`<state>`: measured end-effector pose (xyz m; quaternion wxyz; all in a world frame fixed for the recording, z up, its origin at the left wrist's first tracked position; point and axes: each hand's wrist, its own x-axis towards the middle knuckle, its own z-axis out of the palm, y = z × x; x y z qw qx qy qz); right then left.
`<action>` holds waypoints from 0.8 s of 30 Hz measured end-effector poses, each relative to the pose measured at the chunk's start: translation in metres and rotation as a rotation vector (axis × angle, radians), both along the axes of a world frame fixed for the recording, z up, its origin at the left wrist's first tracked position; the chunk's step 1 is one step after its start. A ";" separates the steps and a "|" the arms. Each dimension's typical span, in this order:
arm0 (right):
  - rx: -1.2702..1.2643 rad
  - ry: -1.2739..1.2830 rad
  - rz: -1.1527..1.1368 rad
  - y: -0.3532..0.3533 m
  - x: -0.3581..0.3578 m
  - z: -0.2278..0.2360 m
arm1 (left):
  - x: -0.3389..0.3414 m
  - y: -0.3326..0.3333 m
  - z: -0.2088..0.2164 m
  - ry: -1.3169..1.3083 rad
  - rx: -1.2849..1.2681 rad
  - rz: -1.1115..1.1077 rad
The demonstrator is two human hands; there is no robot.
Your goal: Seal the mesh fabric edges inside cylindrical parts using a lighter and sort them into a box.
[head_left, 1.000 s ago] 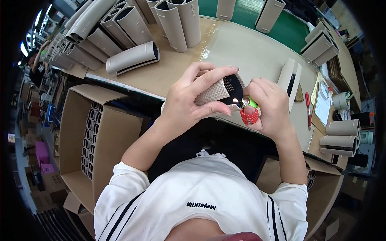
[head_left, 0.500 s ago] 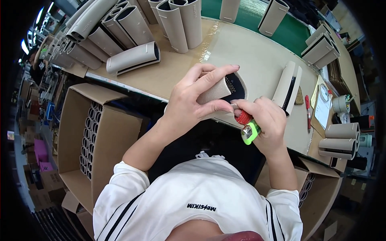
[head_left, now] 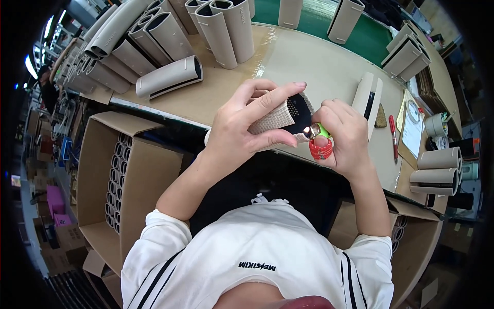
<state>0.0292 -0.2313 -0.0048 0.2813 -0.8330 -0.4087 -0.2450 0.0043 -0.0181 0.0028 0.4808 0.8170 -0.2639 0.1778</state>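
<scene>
My left hand (head_left: 242, 121) is closed round a beige, mesh-textured curved shell (head_left: 272, 119), its fingers over the top and the thumb along the near side. The shell's dark lining with rows of small holes shows at its open right end. Close to that end, my right hand (head_left: 347, 136) grips a green lighter (head_left: 323, 132) with its metal head pointing left at the shell's rim. Whether the head touches the rim I cannot tell. Red wrapping (head_left: 320, 150) circles a digit of my right hand. Beyond this hand lies another beige shell (head_left: 362, 92) with a dark slot.
Many beige sleeves (head_left: 226, 36) stand and lie at the table's back left; one (head_left: 167, 77) lies nearer. Others stand on the green surface (head_left: 316, 23). A red pen (head_left: 393, 138) and clipboard (head_left: 411, 131) are at right. Cardboard boxes (head_left: 149, 180) with sleeves flank me below the table.
My right hand has turned and risen slightly. The lighter's head has swung from pointing down, below the shell, up to the shell's open end. My left hand keeps its hold.
</scene>
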 end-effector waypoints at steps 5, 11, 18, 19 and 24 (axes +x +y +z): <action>-0.017 -0.149 -0.084 0.006 -0.002 -0.002 | -0.001 0.001 -0.001 -0.020 -0.003 0.023; -0.046 -0.327 -0.197 0.012 -0.029 -0.001 | -0.002 -0.001 0.001 0.010 -0.014 0.072; 0.165 0.318 0.053 0.009 -0.025 0.002 | 0.001 -0.002 -0.008 0.013 -0.010 0.060; 0.209 0.269 0.048 0.010 -0.021 0.004 | 0.002 -0.002 -0.008 0.006 -0.026 0.045; 0.271 0.116 0.023 0.008 -0.007 0.006 | 0.003 -0.003 -0.008 -0.004 -0.071 0.002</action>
